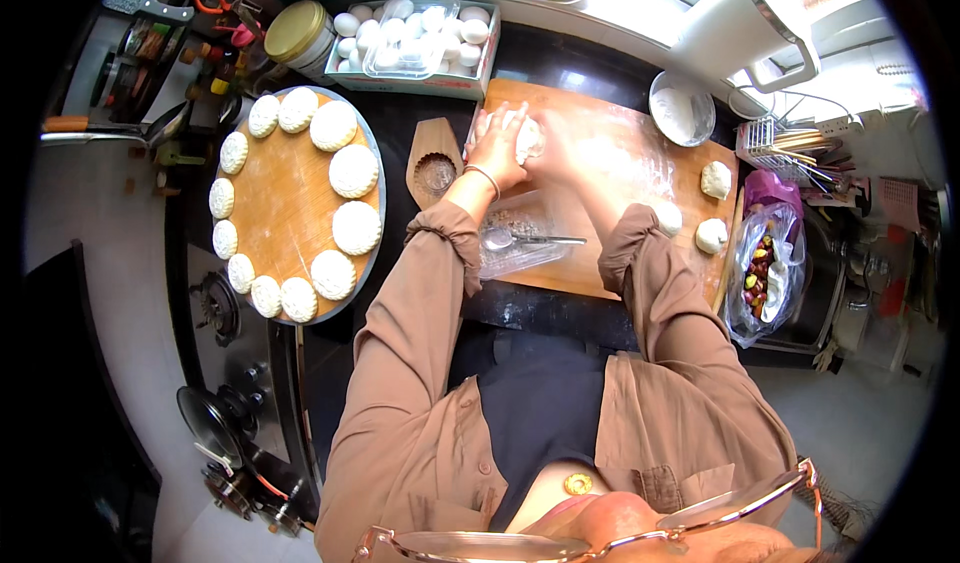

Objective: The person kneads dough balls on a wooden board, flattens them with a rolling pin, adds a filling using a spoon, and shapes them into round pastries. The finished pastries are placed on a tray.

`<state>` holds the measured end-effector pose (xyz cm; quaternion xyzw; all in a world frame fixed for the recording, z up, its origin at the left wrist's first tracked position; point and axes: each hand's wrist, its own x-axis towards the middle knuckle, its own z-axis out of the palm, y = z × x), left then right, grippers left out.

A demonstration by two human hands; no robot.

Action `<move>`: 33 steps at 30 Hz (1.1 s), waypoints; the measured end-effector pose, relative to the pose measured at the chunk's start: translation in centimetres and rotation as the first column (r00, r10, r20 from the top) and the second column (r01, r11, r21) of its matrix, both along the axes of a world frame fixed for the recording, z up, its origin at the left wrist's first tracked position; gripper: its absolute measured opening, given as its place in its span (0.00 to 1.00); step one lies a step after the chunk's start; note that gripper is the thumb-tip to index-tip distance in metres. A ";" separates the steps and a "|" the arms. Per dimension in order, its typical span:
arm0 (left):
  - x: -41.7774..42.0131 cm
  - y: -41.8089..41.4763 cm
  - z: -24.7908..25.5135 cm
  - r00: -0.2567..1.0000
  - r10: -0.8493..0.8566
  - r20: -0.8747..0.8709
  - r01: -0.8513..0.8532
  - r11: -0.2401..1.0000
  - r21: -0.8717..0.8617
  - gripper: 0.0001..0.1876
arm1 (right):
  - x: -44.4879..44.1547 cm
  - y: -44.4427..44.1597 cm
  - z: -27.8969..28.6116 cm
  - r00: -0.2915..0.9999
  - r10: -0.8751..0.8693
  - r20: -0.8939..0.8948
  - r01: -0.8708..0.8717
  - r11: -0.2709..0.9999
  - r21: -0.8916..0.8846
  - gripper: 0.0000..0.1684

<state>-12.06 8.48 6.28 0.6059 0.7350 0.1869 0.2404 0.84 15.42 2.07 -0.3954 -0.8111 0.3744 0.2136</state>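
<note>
A large lump of white dough [531,140] is at the far left part of a floured wooden board [600,139]. My left hand [496,147] grips it from the left, fingers spread over its top. On the other side my right hand [556,147], blurred, presses against it; its fingertips are partly hidden. Nearer to me lies a clear plastic container [517,263] of crumbly filling, with a metal spoon [536,239] resting across it. Left of my left hand is a wooden pastry mould [435,165], its round cavity facing up.
Small dough balls [711,235] sit on the board's right side. A bowl of flour [681,109] stands at its far right corner. Molded pastries [355,227] ring a round board [281,203] on the left. Behind are a box of eggs [412,38] and a white kettle [731,34].
</note>
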 end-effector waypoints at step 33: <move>1.0 1.7 0.4 0.999 0.023 -0.047 -0.014 0.979 0.201 0.52 | 15.5 -11.0 6.3 0.877 0.003 0.481 -0.071 0.990 0.125 0.12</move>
